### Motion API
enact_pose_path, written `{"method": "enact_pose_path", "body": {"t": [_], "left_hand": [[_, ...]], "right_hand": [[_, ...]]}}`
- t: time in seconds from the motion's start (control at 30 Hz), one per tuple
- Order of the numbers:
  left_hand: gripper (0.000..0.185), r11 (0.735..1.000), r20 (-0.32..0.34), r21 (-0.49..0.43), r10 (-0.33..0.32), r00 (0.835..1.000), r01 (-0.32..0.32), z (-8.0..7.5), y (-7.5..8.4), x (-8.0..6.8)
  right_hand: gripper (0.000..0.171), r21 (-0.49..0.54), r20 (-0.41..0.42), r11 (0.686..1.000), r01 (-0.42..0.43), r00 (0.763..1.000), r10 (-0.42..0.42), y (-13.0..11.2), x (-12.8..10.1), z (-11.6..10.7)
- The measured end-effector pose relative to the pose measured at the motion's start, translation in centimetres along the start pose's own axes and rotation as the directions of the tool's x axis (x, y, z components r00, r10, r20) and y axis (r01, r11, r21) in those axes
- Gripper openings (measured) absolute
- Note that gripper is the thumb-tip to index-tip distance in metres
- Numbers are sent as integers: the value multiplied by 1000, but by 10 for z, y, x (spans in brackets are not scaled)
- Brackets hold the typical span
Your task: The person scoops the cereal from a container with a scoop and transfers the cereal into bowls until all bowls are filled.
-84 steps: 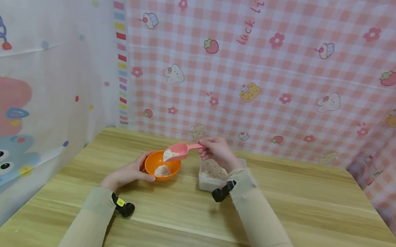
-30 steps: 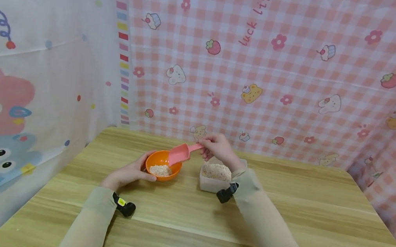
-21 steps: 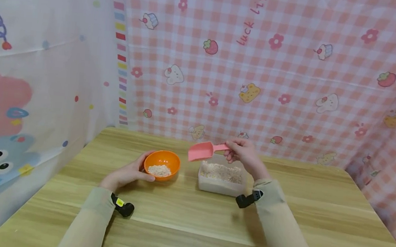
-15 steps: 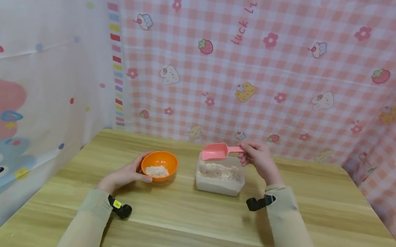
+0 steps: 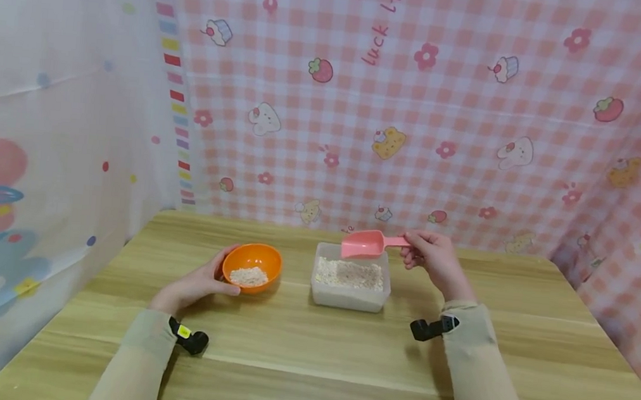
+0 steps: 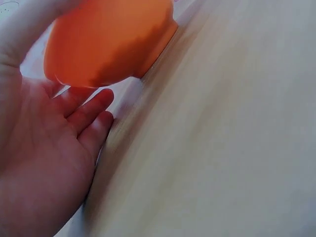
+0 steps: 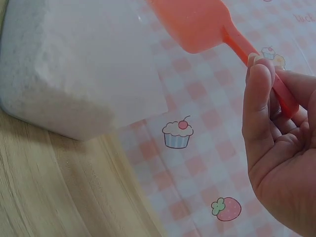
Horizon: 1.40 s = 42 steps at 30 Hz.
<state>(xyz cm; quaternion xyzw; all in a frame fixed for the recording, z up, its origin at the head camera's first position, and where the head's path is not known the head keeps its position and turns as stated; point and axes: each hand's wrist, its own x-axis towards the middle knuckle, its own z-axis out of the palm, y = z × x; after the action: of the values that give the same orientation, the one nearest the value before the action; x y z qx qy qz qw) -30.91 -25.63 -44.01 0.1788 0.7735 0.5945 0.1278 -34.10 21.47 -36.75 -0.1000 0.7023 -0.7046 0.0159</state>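
My left hand (image 5: 199,283) holds the orange bowl (image 5: 262,280) at its left side, thumb in front and fingers behind. Pale oat-like flakes (image 5: 249,276) lie in the bottom of the bowl, which stands on the table. In the left wrist view the thumb reaches across the bowl wall (image 6: 108,44). My right hand (image 5: 434,259) pinches the handle of a pink scoop (image 5: 363,244) between thumb and fingers. The scoop hangs over the back of a translucent rectangular tub (image 5: 348,299) of similar flakes, and no flakes show in it. The right wrist view shows the scoop's underside (image 7: 197,29) above the tub.
The bowl and tub stand apart on a wooden table (image 5: 295,363). Behind the table hangs a pink checked cloth (image 5: 327,118); a white cartoon cloth (image 5: 74,140) hangs on the left. A black camera sits on each wrist.
The scoop first tipped its flakes into the bowl, where the heap grew. My right hand then carried the scoop rightward to above the tub. My left hand stayed on the bowl.
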Motion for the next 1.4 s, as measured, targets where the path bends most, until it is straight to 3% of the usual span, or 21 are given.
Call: {"method": "enact_pose_path", "body": {"t": [0.07,0.17,0.33,0.53,0.67,0.87,1.1,1.4], "left_hand": [[103,1000,9,-25,-10,1000,11,-3,3,-1],[101,1000,12,5,27,1000,-27,-9,11,-1],[94,975,-22,183,133,991,-127,-8,38,9],[90,936,-18,326,145,989,-131,26,82,35],[90,932,39,330,146,989,-151,58,96,52],[92,955,94,258,123,988,-143,100,101,70],[99,946,44,303,108,993,-117,123,90,83],[122,883,74,456,82,994,-107,135,74,87]], "right_hand": [[40,-2,2,1000,-2,1000,2,0,1,0],[37,-1,-3,1000,-7,1000,7,-1,0,0],[26,2,-19,1000,-19,1000,19,0,-1,-5],[37,0,-28,1000,-16,999,16,4,-3,-12],[32,11,-40,1000,-5,999,6,6,-3,-15],[35,15,-46,1000,-1,999,1,7,-2,-16],[37,1,-45,1000,2,999,-2,10,-1,-16],[34,-46,-14,999,-12,1000,11,12,-2,-15]]}}
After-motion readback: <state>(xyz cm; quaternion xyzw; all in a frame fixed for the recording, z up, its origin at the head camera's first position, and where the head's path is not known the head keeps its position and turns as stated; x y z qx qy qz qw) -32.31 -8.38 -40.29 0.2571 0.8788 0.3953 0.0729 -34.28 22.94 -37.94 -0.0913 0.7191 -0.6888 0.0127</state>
